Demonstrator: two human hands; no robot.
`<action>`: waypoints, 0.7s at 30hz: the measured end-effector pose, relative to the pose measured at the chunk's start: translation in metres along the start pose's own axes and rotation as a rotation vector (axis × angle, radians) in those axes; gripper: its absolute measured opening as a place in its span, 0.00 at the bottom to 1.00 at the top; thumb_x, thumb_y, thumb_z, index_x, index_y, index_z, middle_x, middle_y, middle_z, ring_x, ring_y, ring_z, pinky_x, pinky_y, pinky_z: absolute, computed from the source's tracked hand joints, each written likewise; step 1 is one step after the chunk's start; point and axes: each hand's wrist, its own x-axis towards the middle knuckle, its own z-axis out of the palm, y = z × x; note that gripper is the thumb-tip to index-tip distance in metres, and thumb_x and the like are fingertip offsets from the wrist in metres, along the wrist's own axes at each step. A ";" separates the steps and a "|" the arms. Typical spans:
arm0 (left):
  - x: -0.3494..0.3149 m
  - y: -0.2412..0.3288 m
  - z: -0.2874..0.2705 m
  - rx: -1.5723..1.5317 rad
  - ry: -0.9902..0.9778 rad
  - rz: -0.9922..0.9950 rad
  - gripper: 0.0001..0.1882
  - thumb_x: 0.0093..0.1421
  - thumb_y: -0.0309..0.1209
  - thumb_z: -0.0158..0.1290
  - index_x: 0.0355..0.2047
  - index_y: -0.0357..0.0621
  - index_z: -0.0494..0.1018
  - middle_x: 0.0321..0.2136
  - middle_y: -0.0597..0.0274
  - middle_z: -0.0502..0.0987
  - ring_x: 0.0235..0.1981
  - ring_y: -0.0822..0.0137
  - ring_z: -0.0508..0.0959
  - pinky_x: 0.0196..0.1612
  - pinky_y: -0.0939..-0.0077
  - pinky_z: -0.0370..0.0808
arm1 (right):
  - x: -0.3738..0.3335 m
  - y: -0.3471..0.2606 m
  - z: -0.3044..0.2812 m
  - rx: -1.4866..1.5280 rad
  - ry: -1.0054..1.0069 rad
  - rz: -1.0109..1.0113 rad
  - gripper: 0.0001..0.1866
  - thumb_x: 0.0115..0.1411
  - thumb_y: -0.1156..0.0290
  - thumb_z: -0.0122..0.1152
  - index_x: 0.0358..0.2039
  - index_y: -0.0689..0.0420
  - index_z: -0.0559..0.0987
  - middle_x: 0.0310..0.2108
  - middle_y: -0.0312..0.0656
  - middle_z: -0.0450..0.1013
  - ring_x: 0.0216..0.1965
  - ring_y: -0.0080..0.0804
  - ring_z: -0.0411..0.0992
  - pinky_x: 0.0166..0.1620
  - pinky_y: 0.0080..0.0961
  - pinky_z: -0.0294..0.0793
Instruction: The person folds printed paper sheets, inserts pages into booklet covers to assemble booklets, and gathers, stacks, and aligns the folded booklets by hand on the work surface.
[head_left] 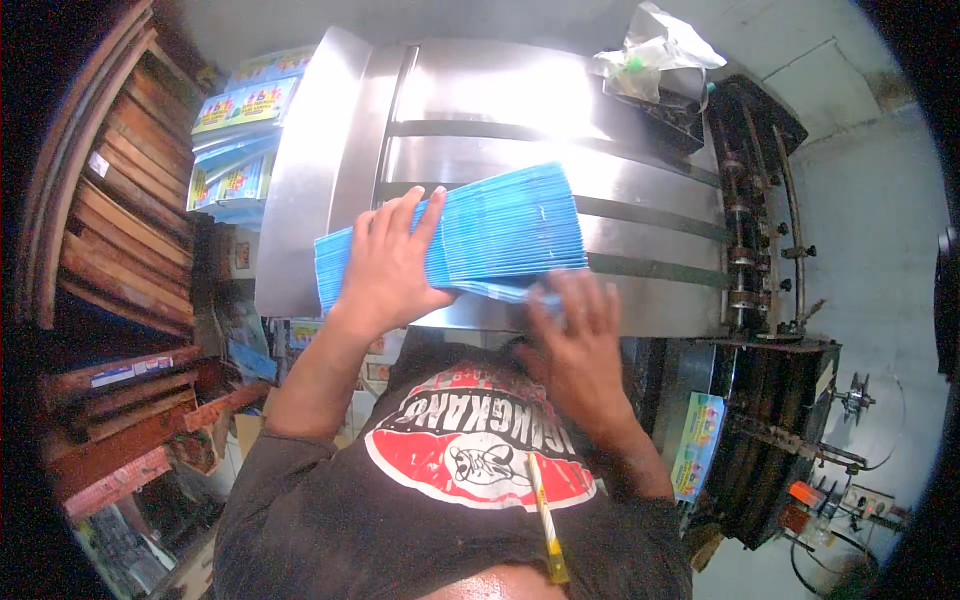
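Note:
A fanned stack of blue folded sheets (510, 225) lies slantwise over a shiny metal table (480, 75), its many thin edges showing as lines. My left hand (390, 255) grips the left part of the stack, fingers spread over the top and thumb along the near edge. At the stack's near right corner is my right hand (580, 325), its fingers smeared by motion. Whether it holds a sheet there cannot be made out. A few blue sheets stick out under the near edge, between the two hands.
Dark belts (640, 210) run across the table to a roller assembly (742, 220) on the right. A dark box (665, 115) with clear plastic stands at the back right. Printed stacks (240, 125) sit at the far left, beside wooden shelving (130, 190). Another machine (775, 440) stands near right.

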 end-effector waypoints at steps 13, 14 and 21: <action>0.002 0.001 0.000 0.001 0.001 -0.021 0.60 0.39 0.54 0.68 0.68 0.43 0.53 0.62 0.48 0.60 0.62 0.49 0.62 0.63 0.52 0.57 | 0.005 0.020 0.029 0.008 0.248 0.089 0.34 0.48 0.68 0.68 0.57 0.57 0.71 0.58 0.49 0.63 0.61 0.47 0.58 0.63 0.49 0.56; 0.002 0.001 0.000 -0.004 0.007 -0.017 0.60 0.38 0.55 0.68 0.68 0.43 0.53 0.62 0.48 0.60 0.62 0.49 0.62 0.63 0.52 0.57 | 0.004 0.020 0.032 0.015 0.268 0.096 0.32 0.48 0.68 0.68 0.56 0.57 0.72 0.58 0.48 0.63 0.61 0.46 0.58 0.63 0.49 0.56; 0.000 0.003 -0.002 0.021 0.005 -0.016 0.60 0.42 0.63 0.64 0.68 0.41 0.53 0.61 0.46 0.61 0.62 0.50 0.61 0.63 0.52 0.56 | -0.004 0.019 0.042 0.046 0.295 0.096 0.29 0.48 0.68 0.68 0.52 0.55 0.72 0.57 0.45 0.65 0.60 0.42 0.60 0.61 0.47 0.56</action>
